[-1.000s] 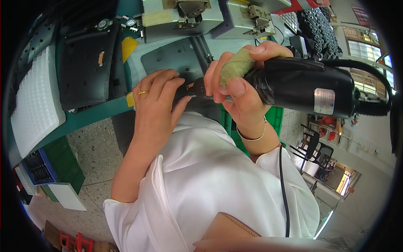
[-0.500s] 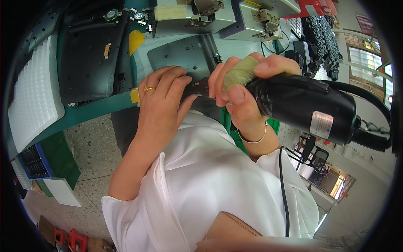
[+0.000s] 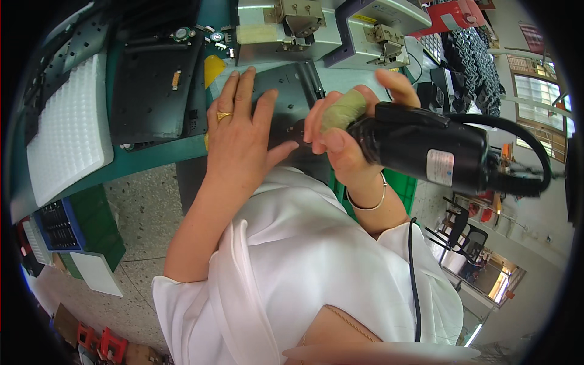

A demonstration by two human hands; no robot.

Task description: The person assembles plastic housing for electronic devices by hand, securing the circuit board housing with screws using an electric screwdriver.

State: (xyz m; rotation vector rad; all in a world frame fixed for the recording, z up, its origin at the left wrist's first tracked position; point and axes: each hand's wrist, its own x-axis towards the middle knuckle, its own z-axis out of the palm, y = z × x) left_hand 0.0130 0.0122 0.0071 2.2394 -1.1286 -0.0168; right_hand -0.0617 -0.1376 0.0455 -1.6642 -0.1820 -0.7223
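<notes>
My left hand (image 3: 238, 143) lies with spread fingers on a dark, flat panel (image 3: 285, 85), on the side nearest me. A gold ring is on one finger. In my right hand (image 3: 359, 161) is a thick black electric screwdriver (image 3: 413, 146) with a cord curving off its rear end. Its front end points left toward the panel's near part, close to my left thumb; the tip is dark and hard to make out. A greenish wrap (image 3: 344, 111) covers one finger of my right hand. Any screw under the tip cannot be seen.
Two metal-fronted machines (image 3: 258, 52) stand behind the panel. Left of it lie another black panel (image 3: 149, 91), small round electronic parts (image 3: 217, 37) and a white dimpled sheet (image 3: 70, 131). A green and blue crate (image 3: 91, 225) sits low at left. Black chain-like parts (image 3: 468, 67) are piled at right.
My left hand has slid slightly forward, its fingers straightening and spreading on the panel. The screwdriver's body has shifted a little left, and my right index finger has lifted. The view has shifted slightly.
</notes>
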